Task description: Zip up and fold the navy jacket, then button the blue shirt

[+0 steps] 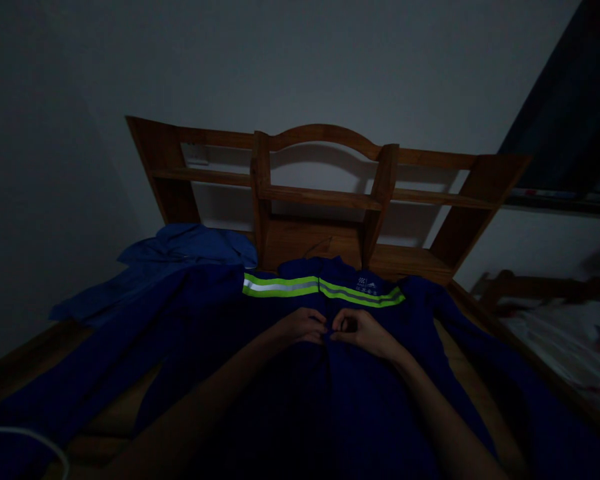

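Note:
A dark blue work jacket (pixel 380 400) lies spread out on a wooden surface, its sleeves reaching to both sides. Across its chest runs a yellow-green reflective strip (pixel 280 287), with a small pale print at the upper right. Just below the strip, my left hand (pixel 305 326) pinches the jacket's front edge. Close beside it, my right hand (pixel 363 331) has thumb and fingers curled together on the same front placket. Whatever small fastening sits between the fingertips is too dark to make out.
Behind the jacket stands a wooden shelf rack (pixel 325 197) against the wall. A lighter blue garment (pixel 195 247) is heaped at the left back. White cloth (pixel 570 333) lies at the right, and a pale cable (pixel 25 432) crosses the lower left corner.

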Available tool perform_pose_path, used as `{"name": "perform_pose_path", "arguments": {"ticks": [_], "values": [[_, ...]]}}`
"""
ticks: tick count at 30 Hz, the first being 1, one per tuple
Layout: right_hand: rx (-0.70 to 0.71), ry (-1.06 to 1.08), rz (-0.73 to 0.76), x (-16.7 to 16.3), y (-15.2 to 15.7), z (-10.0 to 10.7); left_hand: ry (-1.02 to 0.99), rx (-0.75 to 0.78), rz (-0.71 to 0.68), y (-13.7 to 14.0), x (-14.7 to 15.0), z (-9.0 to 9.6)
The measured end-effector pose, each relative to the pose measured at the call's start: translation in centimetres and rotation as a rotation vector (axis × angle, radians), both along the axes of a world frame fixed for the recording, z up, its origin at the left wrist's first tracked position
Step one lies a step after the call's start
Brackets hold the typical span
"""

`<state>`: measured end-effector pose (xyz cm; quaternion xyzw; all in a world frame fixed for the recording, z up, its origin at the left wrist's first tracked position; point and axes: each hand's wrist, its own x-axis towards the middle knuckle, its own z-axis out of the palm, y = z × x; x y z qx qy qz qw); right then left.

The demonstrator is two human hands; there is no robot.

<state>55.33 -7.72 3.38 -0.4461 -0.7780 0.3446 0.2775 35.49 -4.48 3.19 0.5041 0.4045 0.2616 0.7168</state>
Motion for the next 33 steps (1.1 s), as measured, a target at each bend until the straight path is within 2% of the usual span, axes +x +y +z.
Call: {"name": "perform_pose_path", "arguments": {"ticks": [3,8,12,15,19,22,27,33], "values": [[0.032,-0.016,0.010,-0.2,-0.2,0.1,-0.032,0.020,-0.043,0.1,-0.2,-0.3],[0.183,-0.127,0.002,-0.7,-0.8,0.6,-0.064,0.028,-0.088,0.2,-0.3,-0.5],[0.245,-0.217,0.055,-1.0,-1.2,1.1,-0.047,0.040,-0.108,0.3,-0.1,-0.8],[0.221,-0.187,0.079,-0.9,-1.3,1.2,-0.043,0.058,-0.116,0.4,0.1,-0.7],[0.113,-0.074,0.057,-0.5,-0.9,0.9,-0.028,0.058,-0.086,0.2,0.3,-0.1],[0.026,-0.020,0.040,-0.3,-0.6,0.5,-0.052,0.096,-0.149,0.1,0.3,0.1],[0.016,0.006,0.019,-0.4,-0.5,0.4,0.027,0.209,-0.193,0.6,0.2,-0.6],[-0.027,0.028,0.005,-0.3,-0.7,0.5,0.167,0.531,-0.368,0.7,-0.1,-1.5]]}}
